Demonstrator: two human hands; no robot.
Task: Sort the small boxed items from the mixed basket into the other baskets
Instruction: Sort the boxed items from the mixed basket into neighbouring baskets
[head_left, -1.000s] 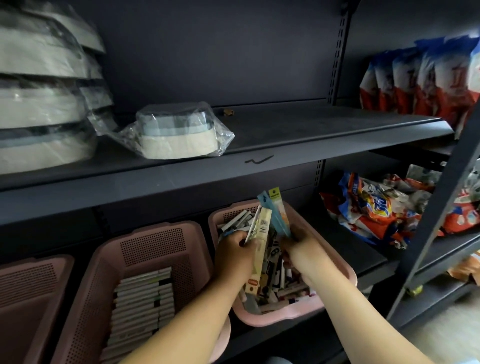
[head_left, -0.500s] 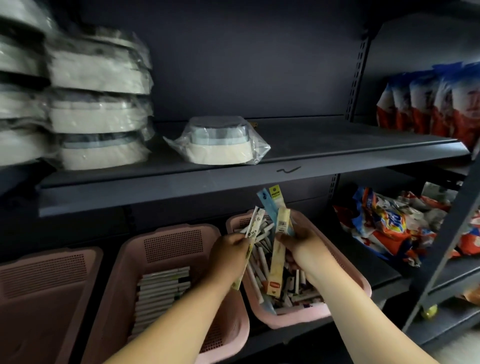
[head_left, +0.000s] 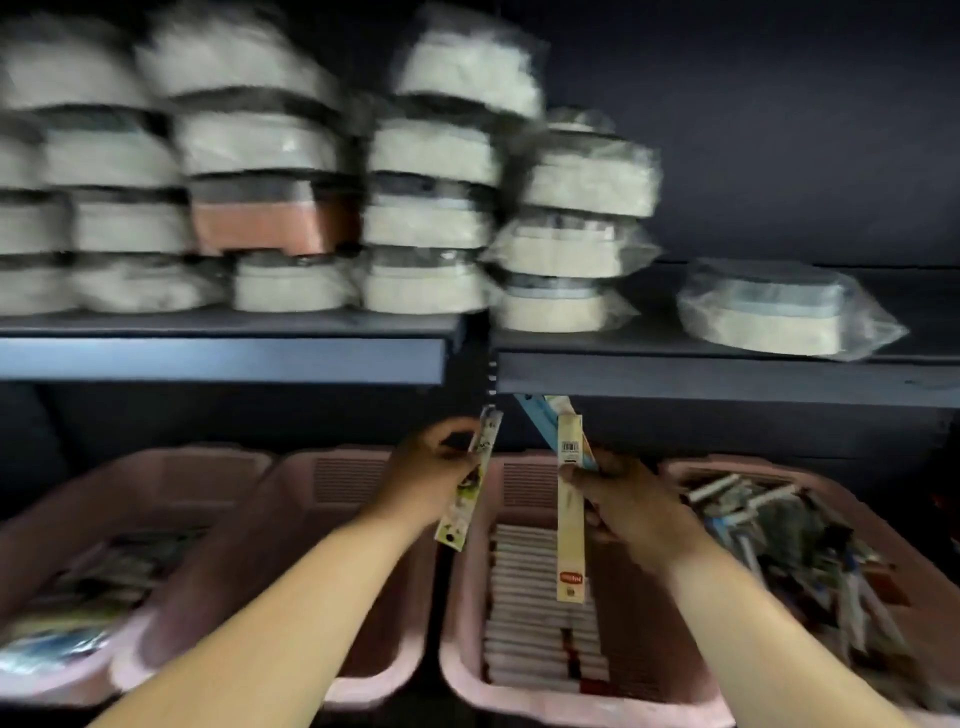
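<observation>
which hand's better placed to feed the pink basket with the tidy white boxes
Likely right. The right hand holds a slim cream box directly above that pink plastic basket; the left hand hovers over its left rim.

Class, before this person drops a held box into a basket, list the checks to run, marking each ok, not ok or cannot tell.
1. Left hand grips green-and-white box: ok.
2. Right hand holds one box only: not ok; cream box and blue box together.
3. Cream box matches rows in the neatly stacked basket: cannot tell, blurred.
4. Space free at that basket's back: ok.
5. Mixed basket has items left: ok.
</observation>
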